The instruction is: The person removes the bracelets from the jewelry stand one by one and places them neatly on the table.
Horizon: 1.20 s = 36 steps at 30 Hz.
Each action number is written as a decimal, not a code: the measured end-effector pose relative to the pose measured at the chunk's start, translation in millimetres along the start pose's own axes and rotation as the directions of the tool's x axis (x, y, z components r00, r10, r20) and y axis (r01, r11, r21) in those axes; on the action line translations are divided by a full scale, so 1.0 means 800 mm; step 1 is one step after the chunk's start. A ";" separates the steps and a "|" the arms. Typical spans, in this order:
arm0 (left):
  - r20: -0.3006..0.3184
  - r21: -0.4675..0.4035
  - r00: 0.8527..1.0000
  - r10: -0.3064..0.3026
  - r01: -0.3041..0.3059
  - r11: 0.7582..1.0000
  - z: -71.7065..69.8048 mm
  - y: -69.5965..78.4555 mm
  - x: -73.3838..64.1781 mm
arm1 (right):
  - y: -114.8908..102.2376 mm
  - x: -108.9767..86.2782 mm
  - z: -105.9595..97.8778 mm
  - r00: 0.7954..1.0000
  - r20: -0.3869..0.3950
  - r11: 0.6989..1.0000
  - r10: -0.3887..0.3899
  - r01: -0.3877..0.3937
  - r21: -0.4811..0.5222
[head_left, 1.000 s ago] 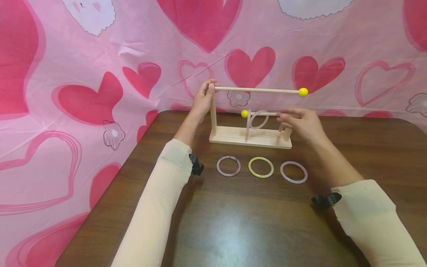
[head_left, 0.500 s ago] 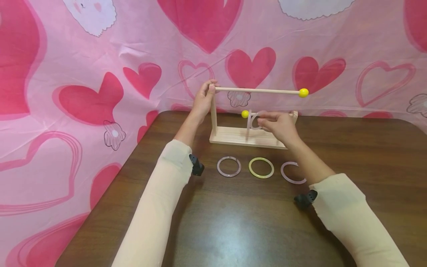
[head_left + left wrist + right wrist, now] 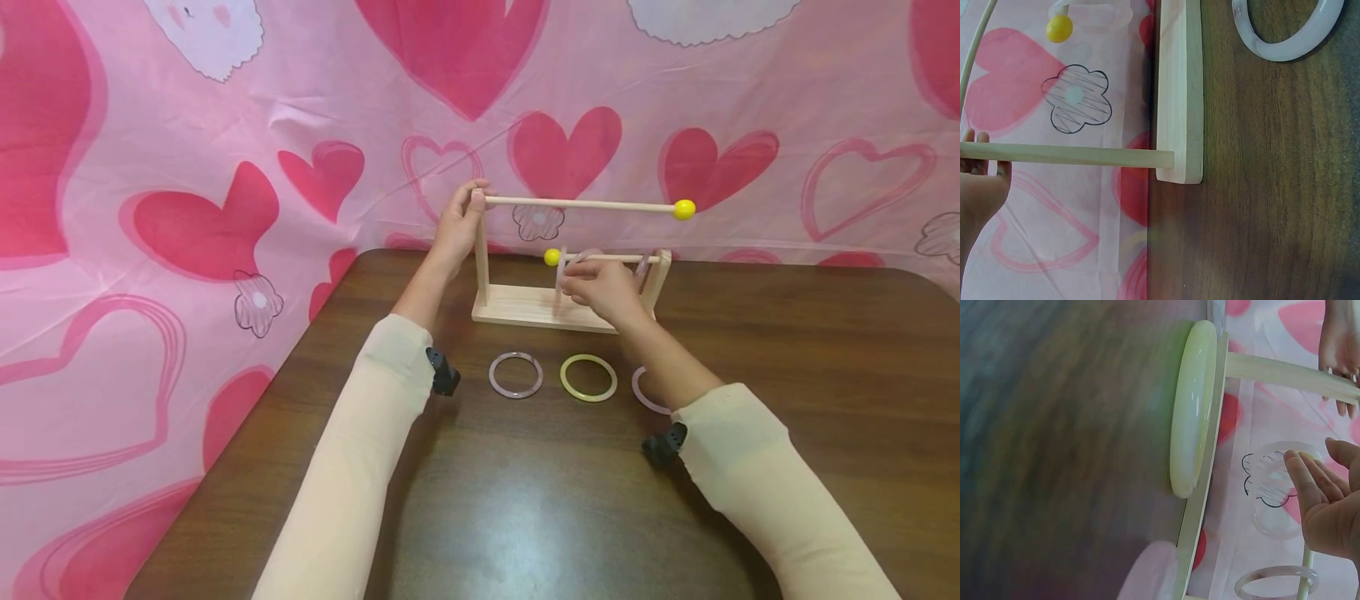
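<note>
A yellow ring (image 3: 589, 398) lies on the brown table (image 3: 495, 500) at 6 o'clock from a person's right hand (image 3: 603, 290), with a purple ring (image 3: 515, 396) at 7 and a pink ring (image 3: 636, 388), partly hidden, at 5. That hand, its straight fingers and parted thumb clear only from the right wrist, reaches beside translucent rings (image 3: 561, 273) around a wooden stand's lower rod (image 3: 626, 257); contact cannot be told. At 10 o'clock, the left hand (image 3: 459, 221) grips the left post (image 3: 482, 258), fingertips visible behind it from the left wrist, before a heart-print backdrop (image 3: 322, 67).
</note>
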<state>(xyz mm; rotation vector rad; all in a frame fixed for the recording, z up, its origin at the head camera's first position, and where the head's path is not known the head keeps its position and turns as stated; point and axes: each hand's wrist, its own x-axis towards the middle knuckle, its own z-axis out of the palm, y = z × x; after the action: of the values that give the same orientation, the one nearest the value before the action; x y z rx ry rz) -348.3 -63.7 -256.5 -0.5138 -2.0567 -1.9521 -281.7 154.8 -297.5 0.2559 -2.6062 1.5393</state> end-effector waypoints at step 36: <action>0.010 -0.004 1.000 0.013 -0.013 1.000 0.000 0.001 -0.001 | -0.002 0.005 0.005 0.987 -0.139 0.996 0.086 -0.080 0.042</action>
<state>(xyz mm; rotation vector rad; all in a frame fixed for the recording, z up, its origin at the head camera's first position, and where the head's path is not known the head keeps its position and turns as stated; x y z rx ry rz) -346.8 -64.1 -256.0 -0.5376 -2.0510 -1.9506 -285.2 150.2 -297.3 0.0400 -2.5112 1.5705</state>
